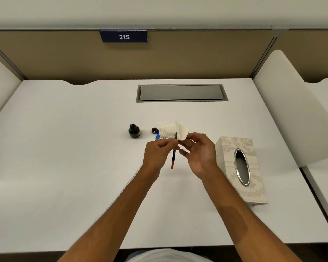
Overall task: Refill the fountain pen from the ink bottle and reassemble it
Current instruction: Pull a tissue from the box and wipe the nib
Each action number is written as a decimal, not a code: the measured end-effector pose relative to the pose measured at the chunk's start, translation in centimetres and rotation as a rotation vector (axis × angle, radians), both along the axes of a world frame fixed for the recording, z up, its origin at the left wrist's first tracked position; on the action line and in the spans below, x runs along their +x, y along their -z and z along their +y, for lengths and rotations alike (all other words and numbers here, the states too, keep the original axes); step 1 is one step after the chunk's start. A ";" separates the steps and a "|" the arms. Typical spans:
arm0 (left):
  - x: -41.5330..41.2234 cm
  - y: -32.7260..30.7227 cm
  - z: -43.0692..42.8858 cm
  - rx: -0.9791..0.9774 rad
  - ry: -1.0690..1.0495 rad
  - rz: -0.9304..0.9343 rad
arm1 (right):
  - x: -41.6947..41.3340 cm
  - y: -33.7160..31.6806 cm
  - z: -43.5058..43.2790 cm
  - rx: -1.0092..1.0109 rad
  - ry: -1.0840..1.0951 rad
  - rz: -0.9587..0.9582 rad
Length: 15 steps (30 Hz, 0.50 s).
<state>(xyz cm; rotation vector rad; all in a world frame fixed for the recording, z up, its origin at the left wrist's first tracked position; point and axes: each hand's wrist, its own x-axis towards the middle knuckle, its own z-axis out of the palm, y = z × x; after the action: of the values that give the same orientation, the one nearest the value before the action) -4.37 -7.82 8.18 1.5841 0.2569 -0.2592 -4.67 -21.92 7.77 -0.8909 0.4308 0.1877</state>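
**A:** Desk 215, head-cam view. What's centre frame?

**B:** Two bare forearms reach in from 6 o'clock. L hand (156, 155) & R hand (200, 155) meet over the white desk (64, 148), w/ the pen (173, 160) between them.

**A:** Grip?

**B:** L hand's thumb & fingertips pinch the pen's dark body near its far end. R hand's thumb & forefinger pinch a white tissue (170, 131) folded round that far end, and its other fingers are loosely curled. The tissue hides the nib, so can't tell its condition.

**A:** How does the pen lie?

**B:** It runs approx 12 to 6, w/ the red end at 6, toward the person. A bit of blue shows where it enters the tissue.

**A:** The ink?

**B:** Bottle (134, 131) stands upright at 10 o'clock from L hand, well apart, lid off, contents dark. Its cap (154, 130) lies on the desk between bottle & tissue, apart from the bottle. A blue part (157, 137) sits just at the cap's 6, partly behind the tissue, too small to identify.

**A:** Surroundings?

**B:** A patterned box (233, 148) w/ an oval slot on top sits at 3 o'clock, near R hand but not touching it. A grey hatch (181, 92), closed, is set into the desk at 12. A dark plate (123, 36) reading 215 hangs on the tan partition, approx 11.
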 end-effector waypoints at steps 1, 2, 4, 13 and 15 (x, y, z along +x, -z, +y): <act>0.0 -0.1 0.0 0.000 0.006 -0.001 | 0.1 0.0 0.1 -0.052 -0.009 -0.004; 0.0 -0.1 -0.1 0.001 0.011 -0.001 | 0.3 0.0 0.2 -0.120 -0.025 -0.016; 0.0 -0.1 -0.2 0.004 0.018 0.001 | 0.4 0.1 0.4 -0.212 -0.045 -0.036; 0.2 -0.5 0.0 0.001 0.031 0.010 | 1.4 -0.8 -0.6 -0.384 -0.186 0.032; 0.2 -0.6 0.1 0.003 0.046 0.022 | 1.8 -1.1 -0.8 -0.431 -0.193 0.026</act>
<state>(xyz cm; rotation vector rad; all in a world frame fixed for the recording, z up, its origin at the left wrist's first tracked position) -4.15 -7.71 8.74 1.5926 0.2379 -0.3126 -2.87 -22.68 8.84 -1.3566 0.4162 0.2896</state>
